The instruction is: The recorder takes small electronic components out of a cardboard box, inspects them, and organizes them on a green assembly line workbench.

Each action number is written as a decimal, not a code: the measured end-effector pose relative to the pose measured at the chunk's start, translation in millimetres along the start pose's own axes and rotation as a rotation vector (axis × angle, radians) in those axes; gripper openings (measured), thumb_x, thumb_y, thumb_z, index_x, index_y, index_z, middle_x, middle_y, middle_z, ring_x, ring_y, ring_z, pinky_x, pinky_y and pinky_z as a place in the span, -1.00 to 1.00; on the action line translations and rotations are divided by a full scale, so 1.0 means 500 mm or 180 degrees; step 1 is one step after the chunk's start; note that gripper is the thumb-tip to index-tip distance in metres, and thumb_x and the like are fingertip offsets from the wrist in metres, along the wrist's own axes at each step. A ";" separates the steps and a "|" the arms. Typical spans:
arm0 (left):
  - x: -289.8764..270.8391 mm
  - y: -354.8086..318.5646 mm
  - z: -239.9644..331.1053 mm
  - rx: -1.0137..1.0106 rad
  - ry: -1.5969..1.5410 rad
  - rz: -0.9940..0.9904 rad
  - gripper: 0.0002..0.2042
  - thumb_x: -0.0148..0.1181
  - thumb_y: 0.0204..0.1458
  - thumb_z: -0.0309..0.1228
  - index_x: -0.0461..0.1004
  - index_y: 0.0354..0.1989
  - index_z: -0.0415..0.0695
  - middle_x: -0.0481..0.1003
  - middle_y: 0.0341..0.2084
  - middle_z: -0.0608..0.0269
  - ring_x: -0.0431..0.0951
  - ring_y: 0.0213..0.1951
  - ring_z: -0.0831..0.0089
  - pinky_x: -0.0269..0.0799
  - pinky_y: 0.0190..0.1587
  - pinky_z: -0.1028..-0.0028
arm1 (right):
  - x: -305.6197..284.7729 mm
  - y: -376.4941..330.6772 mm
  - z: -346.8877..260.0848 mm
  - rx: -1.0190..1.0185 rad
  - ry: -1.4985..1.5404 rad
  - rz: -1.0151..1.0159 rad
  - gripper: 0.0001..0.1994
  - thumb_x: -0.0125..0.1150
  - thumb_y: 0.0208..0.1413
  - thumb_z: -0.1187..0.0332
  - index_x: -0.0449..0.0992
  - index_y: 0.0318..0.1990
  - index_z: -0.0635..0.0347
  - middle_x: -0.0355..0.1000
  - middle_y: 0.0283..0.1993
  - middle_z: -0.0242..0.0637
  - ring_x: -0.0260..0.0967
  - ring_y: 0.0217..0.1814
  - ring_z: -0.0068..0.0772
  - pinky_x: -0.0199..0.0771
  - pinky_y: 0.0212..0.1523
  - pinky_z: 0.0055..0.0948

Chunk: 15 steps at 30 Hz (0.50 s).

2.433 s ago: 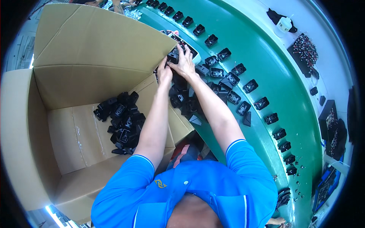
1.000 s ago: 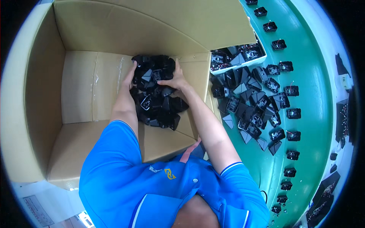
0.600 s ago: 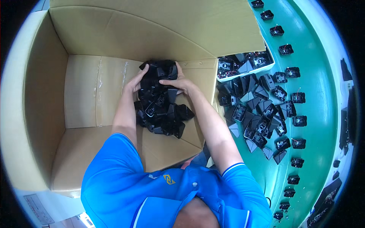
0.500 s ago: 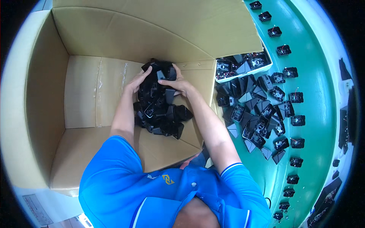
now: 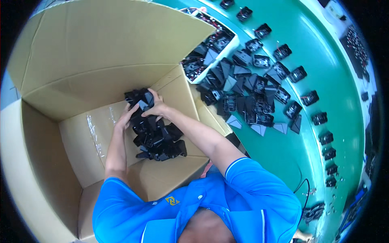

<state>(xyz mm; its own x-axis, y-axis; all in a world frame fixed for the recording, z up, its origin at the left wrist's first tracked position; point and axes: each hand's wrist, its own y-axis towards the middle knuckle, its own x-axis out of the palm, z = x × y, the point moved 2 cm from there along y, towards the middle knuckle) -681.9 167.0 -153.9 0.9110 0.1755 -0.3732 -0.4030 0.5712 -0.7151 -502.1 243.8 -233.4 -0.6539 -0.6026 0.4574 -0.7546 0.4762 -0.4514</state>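
Observation:
Both hands reach down into a large open cardboard box (image 5: 85, 101). A heap of black plastic housings (image 5: 160, 139) lies on its bottom, by the right wall. At the far end of the heap, my left hand (image 5: 125, 116) and my right hand (image 5: 157, 107) clasp a bunch of black plastic housings (image 5: 137, 97) from two sides. My right thumb presses on a grey-looking face of one piece, and its other fingers curl round the far side. How many pieces are between the hands I cannot tell, as they overlap and some fingers are hidden.
Right of the box stands a green table (image 5: 279, 162) with a pile of black angular housings (image 5: 251, 93). A curved row of single housings (image 5: 310, 98) runs along a pale strip. A white-edged tray (image 5: 227, 50) with wired parts sits behind the box's raised flap (image 5: 113, 32).
The view has turned, so the box and table appear rotated and the box sits lower and further left. Both hands still clasp housings at the heap's far end.

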 end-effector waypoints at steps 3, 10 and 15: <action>0.047 -0.022 0.033 0.0044 0.0068 0.0331 -0.35 0.35 0.06 -0.07 0.34 0.22 -0.24 0.44 0.09 -0.02 0.48 0.06 0.31 0.41 0.09 0.40 | -0.006 -0.023 -0.004 -0.0165 0.0162 0.0044 0.15 0.59 -0.36 0.36 -0.06 0.43 -0.37 -0.01 0.25 0.07 0.16 0.20 0.19 0.57 -0.12 0.07; 0.069 -0.027 0.058 0.0821 0.0931 0.1351 -0.51 0.33 0.08 -0.15 0.46 0.06 -0.26 0.53 -0.11 0.06 0.54 -0.13 0.37 0.44 -0.05 0.48 | 0.024 -0.057 -0.029 -0.1192 0.0144 0.0457 0.02 0.53 -0.32 0.38 0.04 0.37 -0.18 -0.02 0.21 0.09 0.03 0.26 0.17 0.11 0.36 -0.08; 0.139 -0.082 0.099 0.1320 0.0936 0.1565 -0.54 0.34 0.07 -0.23 0.46 0.05 -0.28 0.55 -0.15 0.09 0.54 -0.19 0.38 0.43 -0.09 0.49 | 0.012 -0.086 -0.035 -0.1789 0.0001 0.0598 0.00 0.49 -0.31 0.42 0.04 0.38 -0.11 -0.03 0.23 0.05 0.01 0.27 0.17 0.09 0.37 -0.08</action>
<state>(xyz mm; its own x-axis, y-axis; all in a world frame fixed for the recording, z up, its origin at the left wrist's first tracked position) -597.8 195.3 -121.3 0.5470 0.3011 -0.7811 -0.6417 0.7500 -0.1603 -474.6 230.8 -197.6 -0.7791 -0.4750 0.4091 -0.5388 0.8410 -0.0496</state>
